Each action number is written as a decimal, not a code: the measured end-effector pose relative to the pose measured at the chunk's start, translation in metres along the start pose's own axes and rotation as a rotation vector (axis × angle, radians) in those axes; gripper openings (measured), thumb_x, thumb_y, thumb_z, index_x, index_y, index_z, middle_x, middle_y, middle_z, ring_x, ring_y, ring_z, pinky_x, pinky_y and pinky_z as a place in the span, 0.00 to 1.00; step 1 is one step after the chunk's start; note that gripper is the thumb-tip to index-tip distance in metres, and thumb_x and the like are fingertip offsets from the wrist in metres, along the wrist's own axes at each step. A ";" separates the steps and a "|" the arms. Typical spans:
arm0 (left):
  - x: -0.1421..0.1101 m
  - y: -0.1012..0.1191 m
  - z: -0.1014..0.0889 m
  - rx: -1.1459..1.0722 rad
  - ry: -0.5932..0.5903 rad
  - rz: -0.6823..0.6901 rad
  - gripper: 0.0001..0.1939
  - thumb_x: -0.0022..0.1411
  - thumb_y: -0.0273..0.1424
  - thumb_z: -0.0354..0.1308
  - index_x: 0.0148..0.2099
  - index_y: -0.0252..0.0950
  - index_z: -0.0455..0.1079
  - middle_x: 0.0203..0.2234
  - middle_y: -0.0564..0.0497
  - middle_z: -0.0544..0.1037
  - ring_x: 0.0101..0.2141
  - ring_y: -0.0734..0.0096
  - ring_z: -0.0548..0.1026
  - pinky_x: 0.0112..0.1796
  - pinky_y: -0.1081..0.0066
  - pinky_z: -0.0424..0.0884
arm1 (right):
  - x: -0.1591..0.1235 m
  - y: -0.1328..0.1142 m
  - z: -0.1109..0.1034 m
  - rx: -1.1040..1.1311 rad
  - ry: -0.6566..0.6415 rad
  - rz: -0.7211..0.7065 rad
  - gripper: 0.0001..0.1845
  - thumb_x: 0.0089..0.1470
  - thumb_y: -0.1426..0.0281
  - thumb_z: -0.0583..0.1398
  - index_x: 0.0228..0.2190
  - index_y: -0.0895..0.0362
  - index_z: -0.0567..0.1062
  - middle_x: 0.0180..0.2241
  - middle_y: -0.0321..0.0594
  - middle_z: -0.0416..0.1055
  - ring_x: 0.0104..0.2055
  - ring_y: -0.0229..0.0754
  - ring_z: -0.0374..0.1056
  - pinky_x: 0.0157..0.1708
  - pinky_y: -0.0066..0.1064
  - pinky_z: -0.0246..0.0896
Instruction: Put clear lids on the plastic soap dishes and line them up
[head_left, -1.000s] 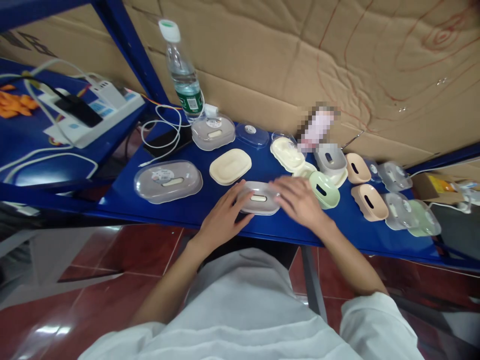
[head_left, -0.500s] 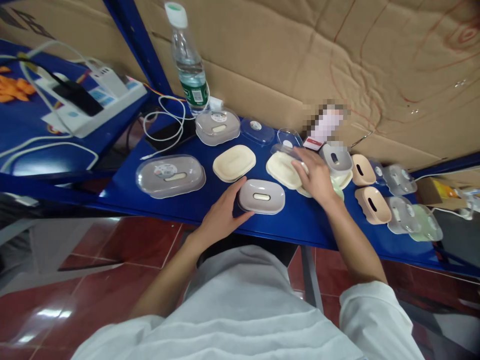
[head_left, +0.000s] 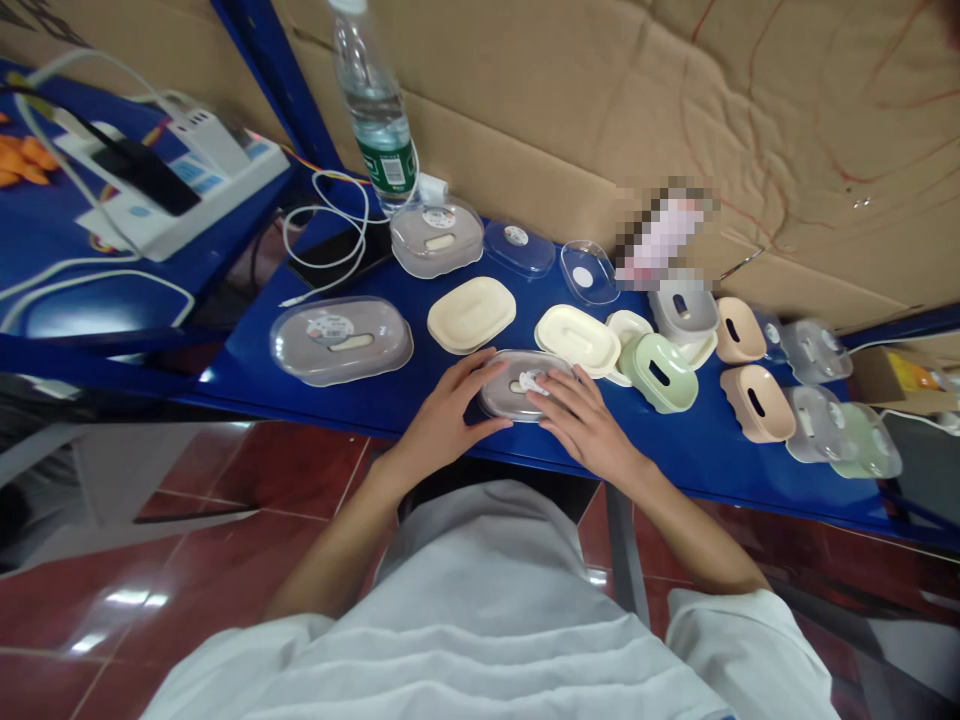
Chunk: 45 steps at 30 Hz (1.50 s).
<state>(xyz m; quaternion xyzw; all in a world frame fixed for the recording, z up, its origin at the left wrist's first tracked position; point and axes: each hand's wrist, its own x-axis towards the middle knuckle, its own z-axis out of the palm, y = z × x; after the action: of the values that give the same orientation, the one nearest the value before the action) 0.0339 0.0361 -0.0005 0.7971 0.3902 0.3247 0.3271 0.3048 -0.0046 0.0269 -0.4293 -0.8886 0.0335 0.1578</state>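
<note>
Brown cardboard backs a blue table, its front edge above red floor tiles. Near that edge, at the middle, sits a grey box with a clear lid over it; a pale slot and a white sticker show through.

Left hand has the box by its left end, fingers at the back rim and thumb at the front. Right hand lies palm down, fingers stretched across the lid's right half and over part of the sticker — whether they also grip the rim, I cannot tell.

Just behind the hands are two cream trays, well apart from each other. Right of these, a green box leans against more cream pieces, with another grey box behind it. Two peach boxes come next, then a cluster of lidded boxes at the far right.

Two loose lids lie toward the back, near a blurred-out patch. On the left are two lidded grey boxes; a water bottle stands behind the rear one. Beside it, a white cable loops over a flat black object — and a power strip sits further left.
</note>
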 end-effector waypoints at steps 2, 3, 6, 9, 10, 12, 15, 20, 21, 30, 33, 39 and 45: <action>0.000 -0.002 0.000 -0.009 0.010 0.012 0.36 0.70 0.41 0.67 0.75 0.50 0.60 0.72 0.44 0.65 0.72 0.52 0.64 0.71 0.47 0.62 | 0.000 0.001 -0.001 -0.010 0.010 -0.005 0.24 0.74 0.67 0.56 0.67 0.47 0.72 0.65 0.44 0.74 0.73 0.50 0.63 0.77 0.57 0.49; -0.001 -0.002 0.000 -0.011 0.014 0.023 0.36 0.69 0.41 0.68 0.74 0.49 0.61 0.72 0.43 0.65 0.72 0.52 0.64 0.71 0.47 0.63 | -0.001 0.001 -0.002 -0.014 0.010 -0.009 0.24 0.74 0.67 0.56 0.67 0.47 0.73 0.65 0.44 0.74 0.73 0.50 0.63 0.77 0.56 0.50; -0.007 0.001 0.001 0.046 0.008 0.050 0.34 0.68 0.41 0.69 0.72 0.48 0.64 0.71 0.42 0.67 0.70 0.50 0.66 0.68 0.46 0.67 | -0.004 0.003 -0.003 -0.004 0.001 -0.039 0.24 0.74 0.65 0.58 0.67 0.46 0.72 0.65 0.44 0.74 0.71 0.51 0.67 0.76 0.55 0.52; -0.020 0.006 0.000 0.149 0.012 0.058 0.31 0.69 0.41 0.69 0.70 0.47 0.66 0.70 0.40 0.67 0.68 0.47 0.69 0.64 0.45 0.72 | -0.009 0.001 0.001 0.061 0.030 -0.090 0.30 0.73 0.63 0.59 0.72 0.47 0.64 0.66 0.47 0.73 0.71 0.52 0.67 0.75 0.55 0.55; -0.025 0.006 -0.001 0.162 0.025 0.060 0.30 0.69 0.41 0.69 0.69 0.46 0.67 0.69 0.40 0.67 0.68 0.47 0.69 0.64 0.45 0.72 | -0.010 -0.002 0.003 0.089 0.045 -0.096 0.34 0.73 0.63 0.59 0.74 0.48 0.59 0.68 0.48 0.70 0.73 0.53 0.64 0.75 0.56 0.55; -0.036 0.007 -0.005 0.156 0.056 0.060 0.29 0.69 0.41 0.68 0.68 0.45 0.68 0.70 0.38 0.66 0.68 0.46 0.68 0.64 0.45 0.72 | -0.010 -0.008 0.007 0.153 0.045 -0.091 0.39 0.74 0.64 0.57 0.77 0.49 0.48 0.73 0.50 0.61 0.78 0.54 0.53 0.76 0.57 0.52; -0.055 0.007 -0.013 0.194 0.097 0.023 0.27 0.70 0.42 0.67 0.67 0.44 0.68 0.70 0.38 0.65 0.69 0.44 0.68 0.64 0.43 0.71 | 0.000 -0.012 0.009 0.276 -0.023 -0.109 0.40 0.76 0.62 0.54 0.78 0.47 0.42 0.78 0.46 0.48 0.81 0.53 0.41 0.77 0.57 0.49; -0.085 0.007 -0.026 0.335 0.243 -0.065 0.25 0.69 0.41 0.67 0.64 0.42 0.68 0.68 0.38 0.68 0.65 0.43 0.72 0.60 0.45 0.75 | 0.044 0.001 0.012 0.279 -0.027 -0.056 0.35 0.77 0.62 0.48 0.78 0.49 0.44 0.78 0.42 0.48 0.81 0.48 0.39 0.78 0.54 0.46; -0.090 0.008 -0.028 0.354 0.285 -0.072 0.25 0.69 0.40 0.68 0.64 0.41 0.68 0.67 0.37 0.67 0.65 0.43 0.72 0.60 0.45 0.76 | 0.055 0.005 0.015 0.232 -0.041 -0.044 0.34 0.77 0.63 0.48 0.78 0.50 0.45 0.78 0.43 0.49 0.81 0.49 0.39 0.79 0.56 0.44; -0.100 0.010 -0.023 0.643 0.521 0.062 0.27 0.61 0.29 0.73 0.60 0.41 0.70 0.65 0.36 0.66 0.64 0.42 0.70 0.58 0.48 0.75 | 0.057 -0.001 0.015 -0.025 -0.095 0.020 0.30 0.74 0.58 0.56 0.69 0.58 0.68 0.66 0.53 0.70 0.70 0.57 0.63 0.75 0.59 0.47; -0.092 0.008 -0.019 0.677 0.529 0.093 0.25 0.62 0.29 0.72 0.59 0.41 0.70 0.59 0.37 0.70 0.61 0.42 0.72 0.57 0.46 0.74 | 0.019 -0.018 0.004 -0.053 -0.060 0.074 0.27 0.74 0.59 0.56 0.67 0.57 0.70 0.60 0.54 0.75 0.65 0.56 0.68 0.73 0.59 0.52; -0.035 0.001 -0.011 0.678 0.451 0.069 0.19 0.71 0.34 0.64 0.61 0.37 0.73 0.60 0.32 0.73 0.62 0.37 0.73 0.57 0.43 0.75 | -0.028 -0.051 -0.004 0.034 -0.017 0.135 0.25 0.75 0.62 0.55 0.68 0.53 0.68 0.59 0.50 0.76 0.65 0.50 0.69 0.73 0.56 0.53; 0.009 0.019 -0.004 0.578 0.326 0.131 0.25 0.77 0.35 0.54 0.71 0.31 0.64 0.70 0.29 0.66 0.71 0.37 0.65 0.65 0.41 0.69 | -0.072 -0.018 -0.023 -0.092 0.273 0.319 0.26 0.74 0.64 0.57 0.69 0.50 0.66 0.67 0.48 0.70 0.72 0.52 0.63 0.71 0.54 0.56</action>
<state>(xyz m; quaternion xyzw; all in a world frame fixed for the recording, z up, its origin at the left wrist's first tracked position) 0.0425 0.0354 0.0191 0.8177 0.4614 0.3442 -0.0006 0.3401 -0.0735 0.0342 -0.5719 -0.7803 -0.0410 0.2497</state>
